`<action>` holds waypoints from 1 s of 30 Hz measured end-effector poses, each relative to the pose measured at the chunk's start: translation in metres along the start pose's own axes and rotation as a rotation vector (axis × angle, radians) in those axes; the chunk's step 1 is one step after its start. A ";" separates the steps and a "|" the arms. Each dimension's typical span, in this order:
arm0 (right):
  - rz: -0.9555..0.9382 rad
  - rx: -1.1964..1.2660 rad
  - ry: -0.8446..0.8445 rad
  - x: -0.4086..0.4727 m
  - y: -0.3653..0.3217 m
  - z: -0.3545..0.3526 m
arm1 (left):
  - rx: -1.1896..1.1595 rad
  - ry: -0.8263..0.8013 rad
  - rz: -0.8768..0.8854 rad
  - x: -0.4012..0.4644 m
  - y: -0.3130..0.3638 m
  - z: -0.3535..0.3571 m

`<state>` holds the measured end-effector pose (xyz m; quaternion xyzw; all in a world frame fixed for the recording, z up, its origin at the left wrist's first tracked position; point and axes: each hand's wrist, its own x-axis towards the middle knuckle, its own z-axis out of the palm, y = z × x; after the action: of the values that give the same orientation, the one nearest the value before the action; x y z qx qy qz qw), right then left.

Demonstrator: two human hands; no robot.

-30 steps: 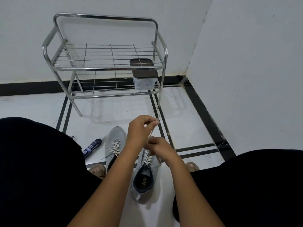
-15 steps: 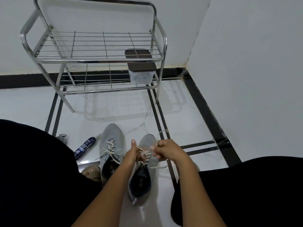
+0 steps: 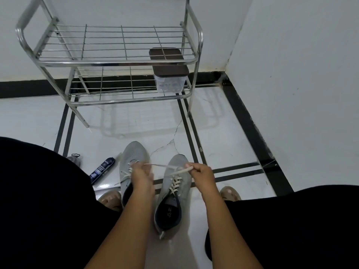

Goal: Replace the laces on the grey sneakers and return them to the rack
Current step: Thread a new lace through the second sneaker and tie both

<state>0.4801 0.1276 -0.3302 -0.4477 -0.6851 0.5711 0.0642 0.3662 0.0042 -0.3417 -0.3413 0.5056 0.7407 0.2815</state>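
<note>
Bare rack (image 3: 118,64) shelves, container (image 3: 170,74) lower right — blocking

A dark-lidded clear box (image 3: 169,78) and a blue packet (image 3: 102,169).

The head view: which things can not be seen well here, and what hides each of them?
- Left shoe: the left hand and forearm cover its laces and most of its opening.
- Lace: the ends vanish inside both hands; right hand fingers curl over one.
- Box on the rack: contents blurred behind the cloudy wall.
- Blue packet: print too small to read.
- Grey item beside it: the black-clad leg covers part.
</note>
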 end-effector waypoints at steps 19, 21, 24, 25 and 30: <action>0.209 -0.557 -0.238 -0.017 0.039 0.024 | 1.860 -0.366 0.622 0.004 -0.051 -0.031; 0.216 -0.618 -0.229 -0.013 0.041 0.022 | 1.826 -0.289 0.587 0.005 -0.049 -0.030; 0.202 -0.749 -0.150 -0.011 0.040 0.020 | 1.890 -0.204 0.613 0.005 -0.049 -0.035; 0.199 -0.783 -0.132 -0.012 0.039 0.019 | 1.907 -0.195 0.613 0.005 -0.051 -0.037; 0.295 -0.340 -0.099 -0.010 0.046 0.021 | 1.586 -0.278 0.318 0.007 -0.053 -0.033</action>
<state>0.4984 0.1033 -0.3713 -0.5188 -0.7009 0.4718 -0.1304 0.4095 -0.0085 -0.3851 0.1299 0.8818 0.2299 0.3908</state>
